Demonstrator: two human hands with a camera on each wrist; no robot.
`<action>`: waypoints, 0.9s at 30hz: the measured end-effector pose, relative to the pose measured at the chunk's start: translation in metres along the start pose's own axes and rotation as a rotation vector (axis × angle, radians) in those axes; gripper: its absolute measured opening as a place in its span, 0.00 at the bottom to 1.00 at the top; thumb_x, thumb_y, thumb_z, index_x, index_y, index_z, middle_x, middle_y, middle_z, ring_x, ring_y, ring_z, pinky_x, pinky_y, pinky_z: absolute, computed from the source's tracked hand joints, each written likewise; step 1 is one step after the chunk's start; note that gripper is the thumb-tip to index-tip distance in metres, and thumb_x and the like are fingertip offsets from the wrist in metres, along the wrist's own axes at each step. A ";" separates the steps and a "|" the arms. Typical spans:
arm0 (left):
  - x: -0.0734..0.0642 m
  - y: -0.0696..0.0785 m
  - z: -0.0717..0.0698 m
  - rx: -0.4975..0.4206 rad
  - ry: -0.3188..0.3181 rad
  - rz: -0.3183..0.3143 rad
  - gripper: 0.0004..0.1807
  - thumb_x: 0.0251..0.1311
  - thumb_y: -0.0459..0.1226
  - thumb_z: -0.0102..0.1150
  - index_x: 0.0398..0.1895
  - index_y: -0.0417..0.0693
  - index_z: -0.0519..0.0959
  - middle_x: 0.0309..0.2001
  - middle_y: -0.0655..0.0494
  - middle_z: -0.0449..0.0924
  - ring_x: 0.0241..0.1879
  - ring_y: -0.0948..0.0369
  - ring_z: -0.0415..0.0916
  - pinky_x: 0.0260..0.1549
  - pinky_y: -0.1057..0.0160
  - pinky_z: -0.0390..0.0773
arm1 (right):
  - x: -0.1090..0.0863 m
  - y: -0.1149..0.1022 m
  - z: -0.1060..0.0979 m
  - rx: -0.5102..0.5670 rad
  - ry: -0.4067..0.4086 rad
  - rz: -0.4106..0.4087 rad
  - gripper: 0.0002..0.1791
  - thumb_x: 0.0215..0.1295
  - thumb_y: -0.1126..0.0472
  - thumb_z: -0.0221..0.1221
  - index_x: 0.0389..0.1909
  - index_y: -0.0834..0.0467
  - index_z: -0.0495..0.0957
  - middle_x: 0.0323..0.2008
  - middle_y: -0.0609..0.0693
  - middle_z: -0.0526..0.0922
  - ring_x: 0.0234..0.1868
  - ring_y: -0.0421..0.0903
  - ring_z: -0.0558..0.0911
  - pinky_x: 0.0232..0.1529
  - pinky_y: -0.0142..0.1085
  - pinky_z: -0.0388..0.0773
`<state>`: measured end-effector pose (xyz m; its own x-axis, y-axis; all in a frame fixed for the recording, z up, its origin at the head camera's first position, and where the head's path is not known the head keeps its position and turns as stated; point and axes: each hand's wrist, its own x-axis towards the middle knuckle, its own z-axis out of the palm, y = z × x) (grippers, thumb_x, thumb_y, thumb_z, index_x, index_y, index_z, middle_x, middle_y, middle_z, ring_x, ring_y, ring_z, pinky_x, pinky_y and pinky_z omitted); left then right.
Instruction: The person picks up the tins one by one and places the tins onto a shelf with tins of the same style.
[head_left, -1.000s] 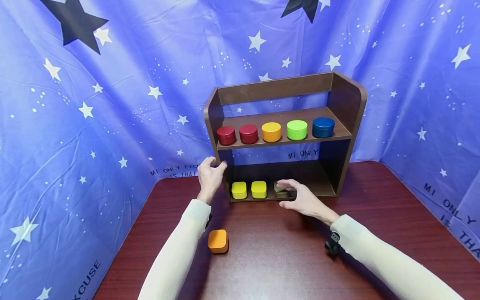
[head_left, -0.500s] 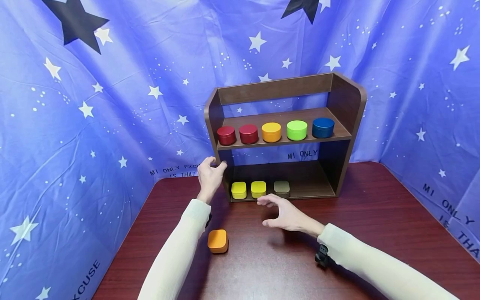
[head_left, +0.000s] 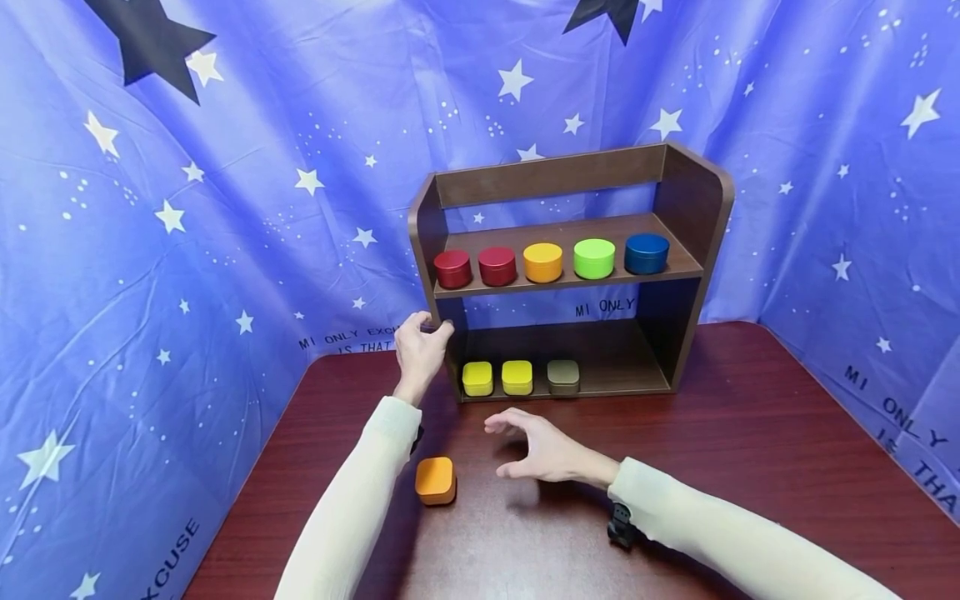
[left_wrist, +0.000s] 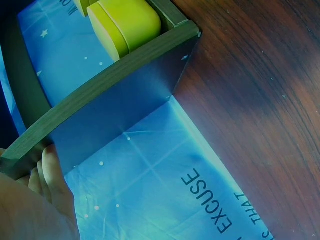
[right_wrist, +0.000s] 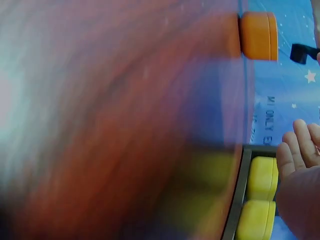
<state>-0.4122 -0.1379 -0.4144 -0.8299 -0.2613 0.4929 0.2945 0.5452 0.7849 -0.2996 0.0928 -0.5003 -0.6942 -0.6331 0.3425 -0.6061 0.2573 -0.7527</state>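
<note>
My left hand (head_left: 422, 358) holds the left side panel of a brown two-tier shelf (head_left: 555, 173); in the left wrist view, its fingers (left_wrist: 53, 172) bend around the panel's edge. Over the table, my right hand (head_left: 551, 454) hangs with fingers spread and nothing in its grasp. To its left sits an orange square tin (head_left: 436, 481), apart from the fingers, also seen at the top of the right wrist view. Along the lower shelf stand two yellow square tins (head_left: 477, 378) and an olive square tin (head_left: 563, 377).
On the upper shelf is a row of round tins: two red (head_left: 497, 267), one yellow-orange (head_left: 543, 263), one green (head_left: 594, 259) and one blue (head_left: 647, 253). A starry blue curtain (head_left: 337, 250) surrounds the dark red table (head_left: 735, 467).
My right hand has withdrawn from the olive tin on the lower shelf and moved left and toward me, nearer the orange tin. The left hand has stayed at the shelf's side panel.
</note>
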 end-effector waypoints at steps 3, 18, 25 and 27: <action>0.000 0.001 -0.001 -0.002 -0.002 0.001 0.11 0.57 0.43 0.71 0.34 0.44 0.87 0.39 0.45 0.90 0.41 0.46 0.84 0.40 0.54 0.77 | 0.004 -0.001 0.008 0.017 -0.016 -0.016 0.37 0.59 0.58 0.75 0.69 0.65 0.76 0.61 0.65 0.85 0.61 0.63 0.83 0.69 0.47 0.81; 0.001 -0.001 -0.001 -0.012 0.004 0.028 0.12 0.57 0.43 0.71 0.34 0.43 0.87 0.39 0.45 0.90 0.41 0.46 0.85 0.41 0.53 0.78 | 0.018 -0.009 0.038 -0.029 -0.050 -0.007 0.39 0.58 0.55 0.77 0.68 0.67 0.76 0.60 0.61 0.86 0.61 0.57 0.86 0.68 0.44 0.81; 0.000 -0.001 -0.002 -0.010 -0.006 0.019 0.12 0.58 0.43 0.71 0.34 0.43 0.87 0.39 0.44 0.90 0.40 0.46 0.85 0.41 0.53 0.78 | 0.024 -0.015 0.049 -0.068 -0.077 0.016 0.40 0.57 0.54 0.78 0.68 0.67 0.77 0.59 0.59 0.86 0.61 0.57 0.86 0.69 0.42 0.80; 0.000 -0.001 -0.002 -0.015 -0.009 0.016 0.12 0.58 0.44 0.71 0.34 0.43 0.87 0.39 0.44 0.90 0.41 0.46 0.84 0.41 0.54 0.77 | 0.026 -0.017 0.051 -0.072 -0.084 0.024 0.41 0.57 0.53 0.79 0.68 0.67 0.76 0.59 0.59 0.86 0.61 0.56 0.86 0.69 0.41 0.80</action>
<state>-0.4113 -0.1403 -0.4142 -0.8293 -0.2458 0.5019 0.3146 0.5370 0.7827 -0.2873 0.0348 -0.5076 -0.6759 -0.6842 0.2739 -0.6179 0.3234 -0.7167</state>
